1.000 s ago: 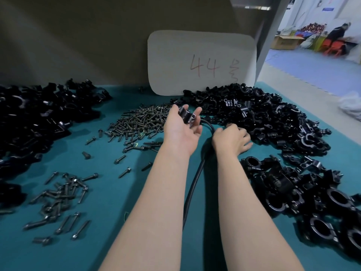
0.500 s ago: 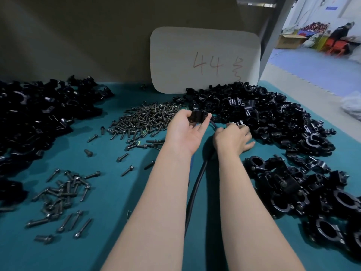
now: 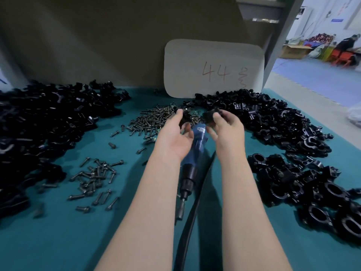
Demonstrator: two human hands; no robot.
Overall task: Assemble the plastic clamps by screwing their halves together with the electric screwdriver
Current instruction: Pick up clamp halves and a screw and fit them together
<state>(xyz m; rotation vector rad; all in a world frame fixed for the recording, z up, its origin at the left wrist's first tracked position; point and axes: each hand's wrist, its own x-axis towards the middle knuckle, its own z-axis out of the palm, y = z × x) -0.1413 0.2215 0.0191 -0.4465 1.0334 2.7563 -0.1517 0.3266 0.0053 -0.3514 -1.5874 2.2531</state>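
Pairing: my left hand (image 3: 173,137) is pinching one clamp half (image 3: 184,119), my right hand (image 3: 226,132) its mate (image 3: 209,116); next, I judge, aligning them.

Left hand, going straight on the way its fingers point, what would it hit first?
Likely the screw pile just beyond the left hand, which grips a clamp half; its height is unclear, so it might pass over.

Left hand (image 3: 173,138) with left clamp half (image 3: 184,119), right hand (image 3: 227,132) with right clamp half (image 3: 209,116), above electric screwdriver (image 3: 196,148).

Left hand (image 3: 173,137) and right hand (image 3: 226,132) hover, fingers curled.
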